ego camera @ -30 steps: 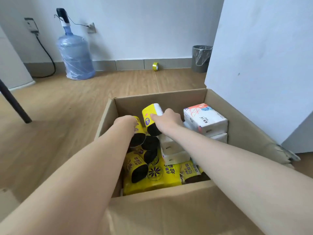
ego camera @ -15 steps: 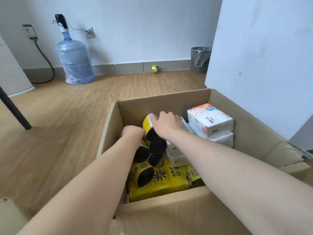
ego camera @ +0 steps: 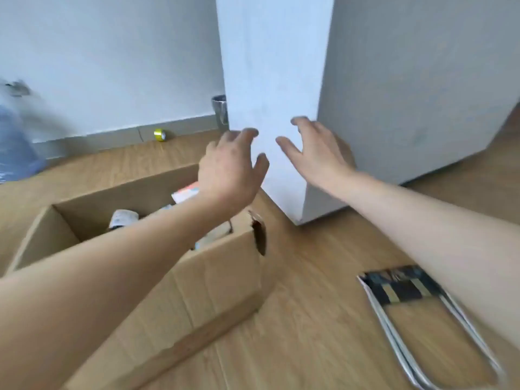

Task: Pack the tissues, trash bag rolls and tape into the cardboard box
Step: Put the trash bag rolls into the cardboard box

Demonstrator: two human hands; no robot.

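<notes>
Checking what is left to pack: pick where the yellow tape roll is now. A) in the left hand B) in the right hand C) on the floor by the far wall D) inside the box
C: the yellow tape roll lies on the floor at the baseboard, outside the cardboard box, and both the left hand and the right hand are empty.

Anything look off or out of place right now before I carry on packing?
Yes. The roll of tape sits on the floor by the far wall, well apart from the cardboard box, not packed. The box's near right corner looks torn. Both the left hand and right hand are empty.
</notes>
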